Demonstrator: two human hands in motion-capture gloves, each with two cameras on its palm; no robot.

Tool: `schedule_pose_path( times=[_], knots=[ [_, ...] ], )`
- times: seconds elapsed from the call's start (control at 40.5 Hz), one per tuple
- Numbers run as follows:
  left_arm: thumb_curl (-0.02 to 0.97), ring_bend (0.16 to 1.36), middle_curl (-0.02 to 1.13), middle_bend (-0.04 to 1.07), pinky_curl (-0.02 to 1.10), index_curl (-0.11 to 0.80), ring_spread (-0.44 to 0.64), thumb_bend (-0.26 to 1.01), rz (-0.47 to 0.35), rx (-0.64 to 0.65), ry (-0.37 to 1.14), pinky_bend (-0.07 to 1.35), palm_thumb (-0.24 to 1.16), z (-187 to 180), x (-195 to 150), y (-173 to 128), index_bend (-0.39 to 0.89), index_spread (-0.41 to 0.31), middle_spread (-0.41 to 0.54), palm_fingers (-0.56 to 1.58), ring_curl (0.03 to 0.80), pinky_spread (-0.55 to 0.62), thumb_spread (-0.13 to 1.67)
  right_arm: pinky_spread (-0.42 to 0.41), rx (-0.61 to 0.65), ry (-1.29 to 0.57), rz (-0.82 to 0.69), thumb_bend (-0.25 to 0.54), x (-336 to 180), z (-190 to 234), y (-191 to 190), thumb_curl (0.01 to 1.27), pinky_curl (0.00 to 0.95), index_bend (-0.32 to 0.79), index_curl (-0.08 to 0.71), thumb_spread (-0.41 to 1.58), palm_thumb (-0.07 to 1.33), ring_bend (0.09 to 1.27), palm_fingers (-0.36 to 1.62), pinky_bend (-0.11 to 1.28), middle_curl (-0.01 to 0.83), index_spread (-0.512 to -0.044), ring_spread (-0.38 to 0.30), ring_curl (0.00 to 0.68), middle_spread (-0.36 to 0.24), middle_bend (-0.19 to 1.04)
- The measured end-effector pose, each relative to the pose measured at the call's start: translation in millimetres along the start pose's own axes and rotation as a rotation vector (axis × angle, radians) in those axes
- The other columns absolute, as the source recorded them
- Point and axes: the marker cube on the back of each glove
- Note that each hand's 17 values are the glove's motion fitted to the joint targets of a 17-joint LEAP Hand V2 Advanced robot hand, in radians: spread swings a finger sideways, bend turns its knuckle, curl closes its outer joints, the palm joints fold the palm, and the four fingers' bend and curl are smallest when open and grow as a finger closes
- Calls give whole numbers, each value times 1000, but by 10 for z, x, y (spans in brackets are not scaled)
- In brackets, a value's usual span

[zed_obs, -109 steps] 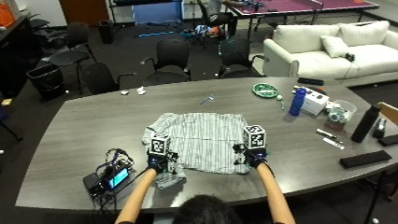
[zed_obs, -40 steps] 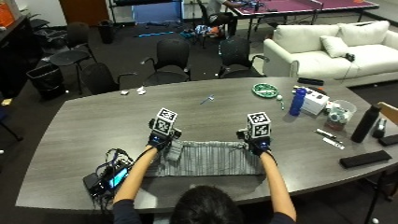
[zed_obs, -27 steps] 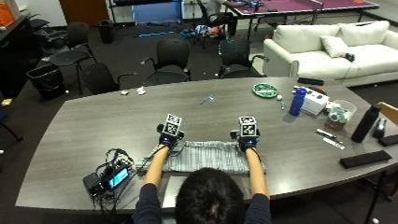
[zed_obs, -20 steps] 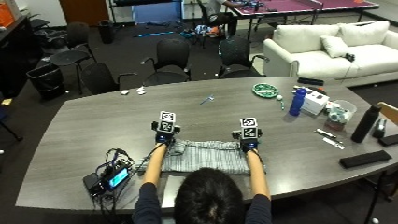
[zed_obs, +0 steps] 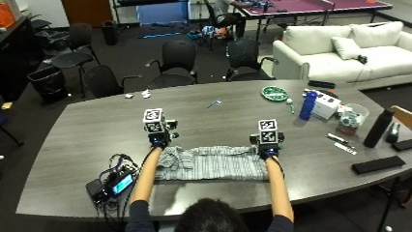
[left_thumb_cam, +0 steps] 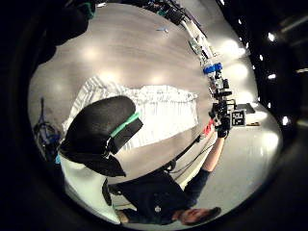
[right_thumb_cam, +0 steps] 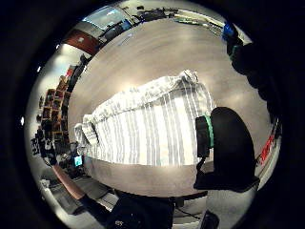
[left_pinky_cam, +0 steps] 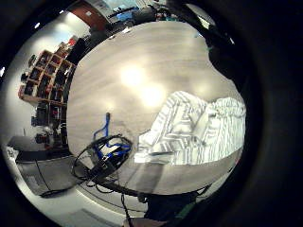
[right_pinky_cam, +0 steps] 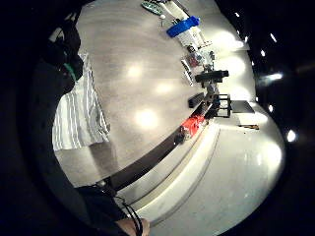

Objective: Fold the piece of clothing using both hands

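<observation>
Light: we see even, bright overhead room light in the outside view | Glare: soft white patches on the bench (left_pinky_cam: 135, 78) in all palm views | Shadows: faint | Distortion: palm views strongly curved, dark round borders | Focus: palm views soft.

Left hand (zed_obs: 158, 140), right hand (zed_obs: 268, 151) outstretched.

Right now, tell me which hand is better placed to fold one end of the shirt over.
Left, probably. The left hand hovers just beyond the shirt, by its bunched, uneven end, which looks like it needs tidying first. The right hand hovers at the flatter end. Both are raised above the cloth, so the edge is slight.
</observation>
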Motion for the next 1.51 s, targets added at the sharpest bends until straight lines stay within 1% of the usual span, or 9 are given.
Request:
schedule_pose_path(
  times=[0.247,0.321,0.544,0.717,0.84,0.988,1.211,1.384,1.507],
  knots=[
    [292,390,474,168,403,345,-127,-26,-42,-225,-14,188,278,256,7,607,162,-163,-146,715,403,-60,1014,-178,-192,-97,28,-40,-49,297,101,501,385,80,268,1228,682,464,895,510,469,-224,-175,453,-138,179],
    [289,386,465,153,394,360,-86,-26,-41,-257,-6,158,269,478,19,623,187,-155,-113,639,406,-14,1032,-134,-221,-159,60,-46,-79,490,7,475,385,81,262,1240,623,458,823,510,460,-218,-158,452,-146,175],
    [272,407,397,98,373,393,58,-35,-70,-397,-68,184,194,1117,23,633,195,-130,8,443,399,136,1089,28,-283,-172,216,-43,-104,1070,-223,410,389,56,218,1236,455,448,601,572,423,-191,-47,432,-19,156],
    [261,473,343,106,386,368,144,-32,-65,-360,-139,258,140,1254,-23,567,129,-92,95,318,401,216,1108,73,-295,-180,277,-14,-200,1195,-220,389,392,31,178,1243,447,505,565,640,405,-168,-13,426,29,175],
    [260,510,323,134,392,348,175,-23,-104,-311,-215,300,126,1287,-124,467,121,-75,125,283,397,242,1127,-92,-166,-228,345,58,-315,1156,-287,420,404,-73,105,1256,609,644,834,769,425,-146,-102,441,-16,255],
    [256,556,314,157,394,329,189,-19,-174,-346,-176,328,117,1289,-214,418,122,-64,139,273,395,254,1147,-223,-91,-243,364,110,-411,1103,-335,465,415,-10,74,1210,778,701,962,824,448,-135,-168,461,-73,291],
    [253,578,321,180,391,316,190,-25,-141,-425,-92,337,89,1258,-171,471,133,-54,141,285,386,250,1156,-324,-161,-290,425,77,-256,1127,-292,544,396,164,160,909,933,692,1200,697,485,-205,-233,473,-169,346],
    [250,581,331,185,390,306,179,-27,-147,-547,-63,349,55,1339,-54,611,124,-50,126,315,376,235,1146,-353,-133,-284,532,26,212,1185,-276,591,386,164,221,717,989,655,1231,661,490,-234,-249,467,-199,326],
    [248,591,346,203,388,289,152,-27,-75,-559,-38,358,26,1446,82,664,104,-49,110,349,371,202,1133,-362,-141,-345,570,-7,560,1198,-202,615,385,165,255,636,1014,641,1241,644,491,-244,-254,464,-206,312]
  ],
)
